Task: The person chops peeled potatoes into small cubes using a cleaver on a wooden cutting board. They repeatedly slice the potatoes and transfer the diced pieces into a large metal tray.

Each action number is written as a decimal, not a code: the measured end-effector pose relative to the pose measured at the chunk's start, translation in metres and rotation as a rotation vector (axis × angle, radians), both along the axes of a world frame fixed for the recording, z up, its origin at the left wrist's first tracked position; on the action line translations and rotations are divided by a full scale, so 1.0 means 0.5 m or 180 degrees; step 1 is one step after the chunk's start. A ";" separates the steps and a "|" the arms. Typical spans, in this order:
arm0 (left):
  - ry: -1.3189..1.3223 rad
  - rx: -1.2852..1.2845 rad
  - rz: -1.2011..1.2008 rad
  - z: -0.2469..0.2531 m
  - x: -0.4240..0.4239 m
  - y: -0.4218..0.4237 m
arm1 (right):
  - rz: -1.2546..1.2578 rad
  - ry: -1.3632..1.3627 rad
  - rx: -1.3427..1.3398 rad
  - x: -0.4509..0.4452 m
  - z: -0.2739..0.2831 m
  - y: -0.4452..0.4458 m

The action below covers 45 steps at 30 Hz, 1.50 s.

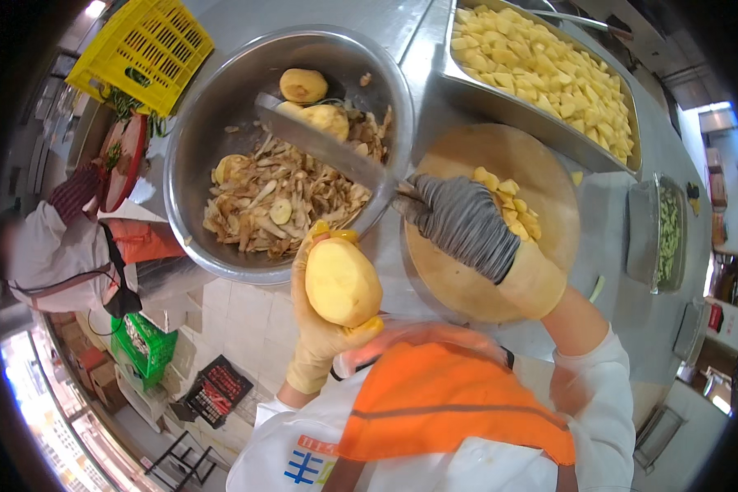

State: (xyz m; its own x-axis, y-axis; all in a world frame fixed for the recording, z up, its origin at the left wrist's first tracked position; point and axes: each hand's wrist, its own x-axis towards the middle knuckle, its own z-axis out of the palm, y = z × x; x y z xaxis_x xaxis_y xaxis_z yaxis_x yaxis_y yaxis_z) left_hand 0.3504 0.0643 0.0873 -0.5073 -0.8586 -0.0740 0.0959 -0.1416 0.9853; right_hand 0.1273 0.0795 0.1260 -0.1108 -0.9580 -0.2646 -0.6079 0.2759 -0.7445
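Observation:
My left hand [320,320], in a pale glove with yellow fingertips, holds a peeled potato [343,281] near the rim of a large steel bowl [187,184]. My right hand [461,221] wears a grey glove over a pale one and grips a knife by its handle. The wide knife blade [326,144] reaches over the bowl, which holds peelings [264,215] and several peeled potatoes [303,85]. Beneath my right hand is a round chopping board [461,289] with potato chunks [519,212] on it.
A deep steel tray of potato cubes [547,74] stands beyond the board. At the right is a container of green pieces [669,237]. A yellow plastic crate [141,55] stands at the upper left. A co-worker [61,246] is at the left by a red-rimmed board [124,160].

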 end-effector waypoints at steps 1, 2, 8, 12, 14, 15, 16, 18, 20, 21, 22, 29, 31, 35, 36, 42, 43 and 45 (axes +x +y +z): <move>0.0184 0.0111 0.0070 0.006 -0.001 -0.002 | -0.0319 -0.0661 0.0301 0.003 0.014 -0.021; 0.0214 -0.0032 0.0134 0.002 0.005 -0.003 | -0.0474 -0.1369 0.0618 -0.002 0.029 -0.039; 0.0226 -0.0223 0.0347 0.001 0.015 -0.012 | -0.1090 -0.2901 0.1342 -0.053 -0.036 -0.034; 0.0199 -0.0153 0.0107 -0.003 0.006 -0.010 | -0.1048 -0.2578 0.1386 -0.123 -0.011 0.117; -0.0125 -0.0163 -0.0173 -0.008 -0.020 0.000 | -0.1374 -0.2269 0.1381 -0.128 0.013 0.174; -0.0302 -0.0165 -0.0334 -0.010 -0.036 0.012 | -0.1694 -0.2091 0.1303 -0.121 0.029 0.209; -0.0976 -0.0625 -0.0309 -0.031 -0.050 0.030 | -0.1997 -0.1879 0.1217 -0.116 0.040 0.243; -0.1463 -0.0531 -0.0445 -0.077 -0.103 0.047 | -0.2263 -0.1481 0.1055 -0.121 0.009 0.327; -0.2026 -0.0752 -0.0482 -0.096 -0.151 0.054 | -0.2522 -0.1524 0.0946 -0.108 0.006 0.380; -0.2080 -0.0980 -0.0625 -0.110 -0.176 0.051 | -0.2672 -0.1491 0.0936 -0.098 -0.001 0.402; -0.2159 -0.1222 -0.0757 -0.121 -0.199 0.046 | -0.2805 -0.1488 0.0924 -0.086 -0.017 0.426; -0.3414 -0.2236 -0.2234 -0.105 -0.343 0.097 | -0.3575 -0.2020 0.0612 -0.036 -0.087 0.496; -0.3101 -0.2300 -0.1759 -0.159 -0.352 0.115 | -0.3612 -0.1943 0.0602 -0.028 -0.093 0.505; -0.2165 -0.2003 -0.1292 -0.214 -0.295 0.071 | -0.3811 -0.1958 0.0553 -0.025 -0.098 0.518; -0.2089 -0.2180 -0.1174 -0.223 -0.264 0.054 | -0.3850 -0.1980 0.0501 -0.023 -0.093 0.520; -0.2412 -0.2798 -0.2029 -0.283 -0.207 0.031 | -0.3915 -0.2012 0.0255 -0.017 -0.109 0.534; -0.2440 -0.2584 -0.2023 -0.289 -0.204 0.033 | -0.3915 -0.1976 0.0224 -0.017 -0.108 0.535; -0.2419 -0.3057 -0.2064 -0.290 -0.187 0.033 | -0.3828 -0.1907 0.0229 -0.015 -0.102 0.540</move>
